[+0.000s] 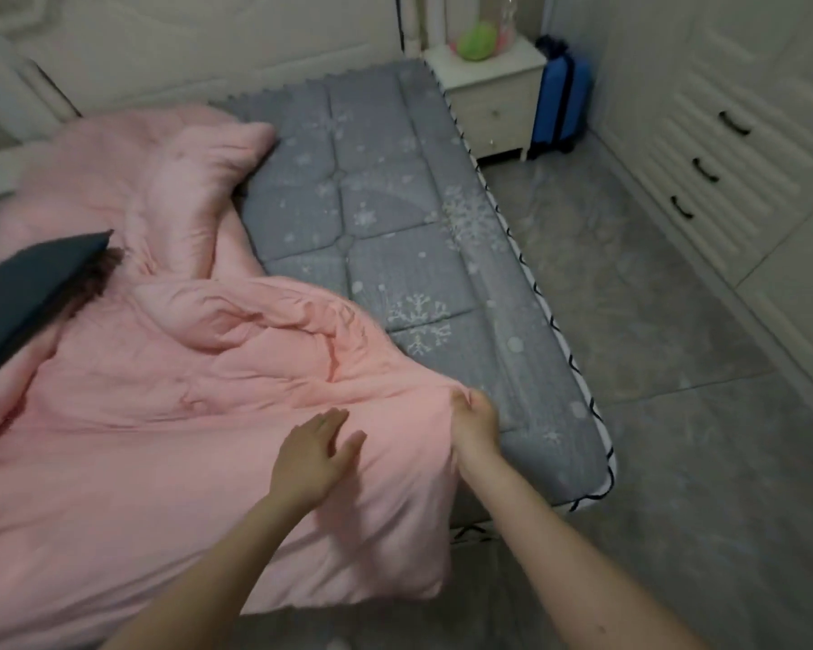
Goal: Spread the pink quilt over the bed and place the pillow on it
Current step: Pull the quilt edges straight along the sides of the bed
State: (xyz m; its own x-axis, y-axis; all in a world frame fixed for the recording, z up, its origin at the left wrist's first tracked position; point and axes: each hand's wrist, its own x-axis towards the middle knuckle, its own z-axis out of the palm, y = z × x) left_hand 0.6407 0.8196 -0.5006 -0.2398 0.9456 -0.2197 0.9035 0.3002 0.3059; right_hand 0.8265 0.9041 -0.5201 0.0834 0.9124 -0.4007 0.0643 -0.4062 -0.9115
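The pink quilt (151,415) lies rumpled over the left half of the bed, with a folded-back flap near the headboard. The grey snowflake-print mattress pad (386,218) shows bare on the right half. My right hand (474,420) grips the quilt's right edge near the foot of the bed. My left hand (311,455) hovers flat over the quilt just left of it, fingers straight. A dark grey pillow (24,293) lies tilted on the quilt at the far left, partly cut off by the frame.
A white nightstand (494,100) with a green and pink item stands at the head of the bed on the right. A blue suitcase (562,105) stands beside it. White drawers with black handles (705,171) line the right wall. Grey tiled floor (653,321) runs between bed and drawers.
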